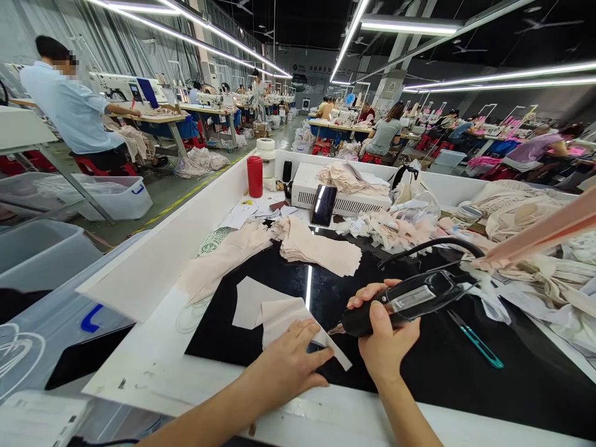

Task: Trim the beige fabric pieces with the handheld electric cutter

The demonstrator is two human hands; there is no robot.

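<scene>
My left hand (291, 363) lies flat with fingers spread, pressing down on a pale beige fabric piece (279, 316) and gripping nothing. The piece sits on the black top of the desk (447, 379), near the front edge and right in front of me. My right hand (384, 341) is clenched around a black handheld tool (410, 301). Its pointed tip is down at the right edge of that fabric piece, just beside my left fingertips. The tool has a silvery plate on its body, but I can't make out any lettering on it. Its black cable (433, 245) arcs up and back behind it.

Just right of my right hand lie teal-handled snips (477, 343). Further back is a stack of beige cut pieces (321, 248). Behind that, a dark phone (323, 205) leans against a white box-shaped machine (307, 186). A red cup (254, 176) stands to its left, with loose papers (242, 214) below it. One paper carries a yellow sticker, too small to read. The sign on the far wall (307, 69) has writing that I can't read either.
</scene>
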